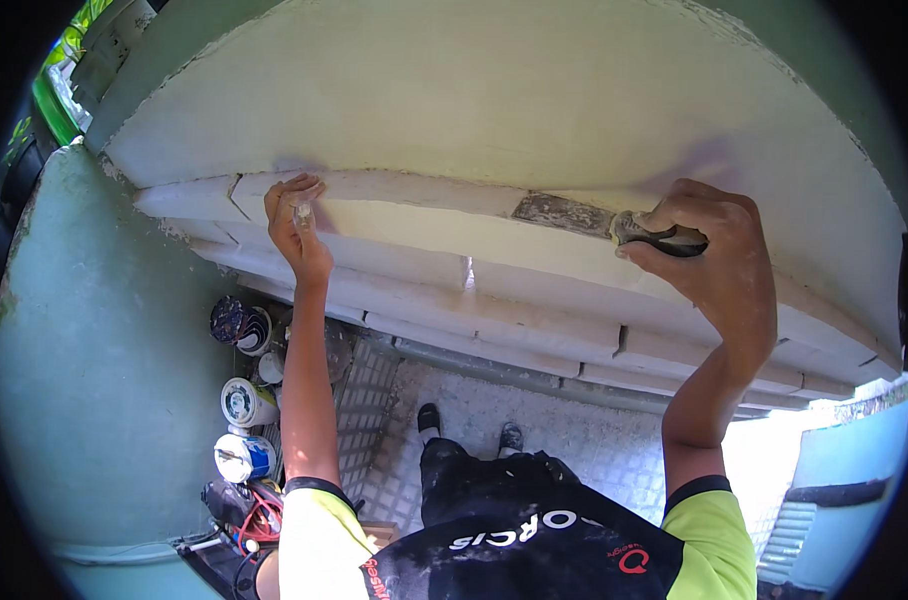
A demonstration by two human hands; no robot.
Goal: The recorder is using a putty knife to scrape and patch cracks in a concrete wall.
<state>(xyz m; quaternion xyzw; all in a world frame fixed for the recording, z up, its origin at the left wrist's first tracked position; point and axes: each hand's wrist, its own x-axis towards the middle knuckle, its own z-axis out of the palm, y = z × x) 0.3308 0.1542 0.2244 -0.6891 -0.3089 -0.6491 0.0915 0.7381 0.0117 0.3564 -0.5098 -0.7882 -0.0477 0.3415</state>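
Observation:
My right hand [726, 245] is wrapped around the dark handle of a putty knife [566, 213]. Its broad blade, smeared with pale residue, points left and lies against the cream ledge [414, 190], close to where the ledge meets the pale wall panel [454, 90]. Further left, my left hand [296, 235] is raised to the same ledge. Its fingers are bent at the edge, with a small whitish, shiny thing at the fingertips, too small to name.
Stepped moldings [494, 310] run below the ledge. A curved green wall [114, 340] rises at left. Several paint buckets [246, 402] and a tangled red cord [264, 515] sit at lower left. Below, my feet stand on pale tiled floor [464, 395].

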